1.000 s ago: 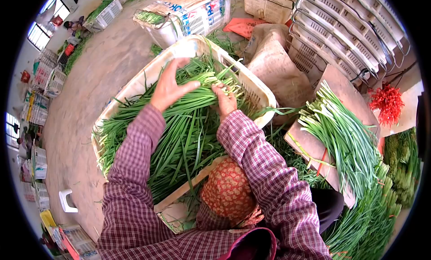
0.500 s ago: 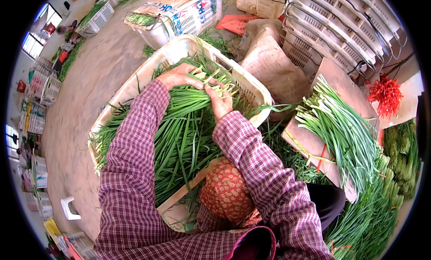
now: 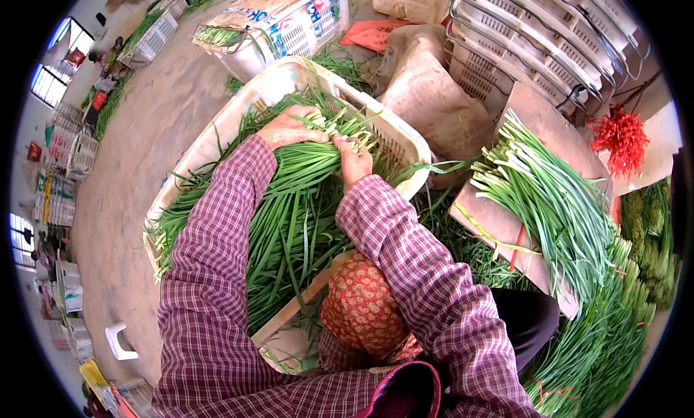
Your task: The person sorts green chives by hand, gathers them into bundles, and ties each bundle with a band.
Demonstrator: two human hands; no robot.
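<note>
Inside a long off-white plastic crate [image 3: 408,145] lies a heap of garlic chives [image 3: 293,230], long green leaves with pale stem ends. My left hand [image 3: 295,127] is closed over the stem ends of some chives near the crate's far end. Close beside it, my right hand [image 3: 353,162] grips the same pale ends with thumb and bent fingers. The two hands nearly touch, and their fingertips are partly hidden among the stems. Leaves from the gripped chives trail back toward me over the heap.
At right, a sloping board [image 3: 481,210] carries a pile of chives [image 3: 553,201], with more bunches [image 3: 593,353] below it. Red ties [image 3: 622,140] hang behind. Stacked crates [image 3: 520,42] and a sack [image 3: 434,93] stand beyond. A white stool [image 3: 119,342] is on the left floor.
The view has shifted slightly. Both hands stay at the stem ends; my right fingers have moved a little and lie closer around the stems.
</note>
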